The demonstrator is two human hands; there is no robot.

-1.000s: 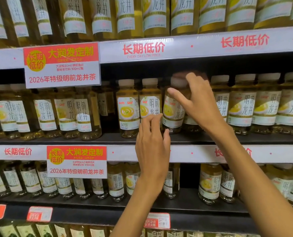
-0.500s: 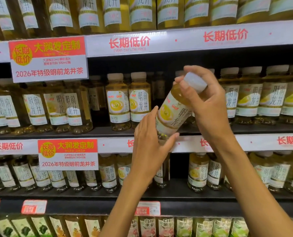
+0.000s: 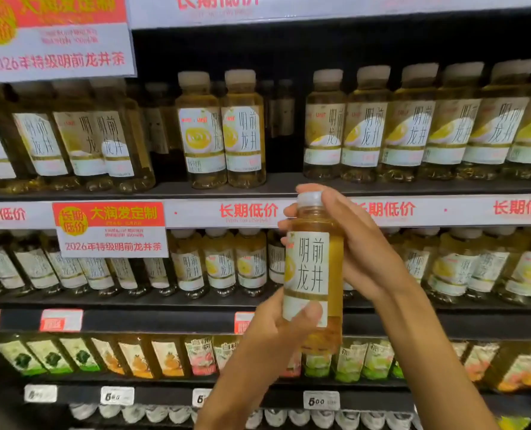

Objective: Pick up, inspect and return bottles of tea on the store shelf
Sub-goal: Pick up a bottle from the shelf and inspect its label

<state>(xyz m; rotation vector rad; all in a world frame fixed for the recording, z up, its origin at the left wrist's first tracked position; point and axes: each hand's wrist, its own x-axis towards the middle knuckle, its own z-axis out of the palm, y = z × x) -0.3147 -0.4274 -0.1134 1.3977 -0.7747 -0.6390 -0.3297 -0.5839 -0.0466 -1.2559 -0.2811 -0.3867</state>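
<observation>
Bottle (image 3: 315, 268) upright: left hand (image 3: 276, 330) grips its base, right hand (image 3: 357, 249) its neck; shelf (image 3: 196, 212) labels blurred.

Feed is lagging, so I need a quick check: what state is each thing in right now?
Held tea bottle: upright, off the shelf, cap on, label facing the camera.
Left hand: grips the bottle's lower part.
Right hand: holds its top and side.
Front-row gap: open on the shelf above the hands.
</observation>
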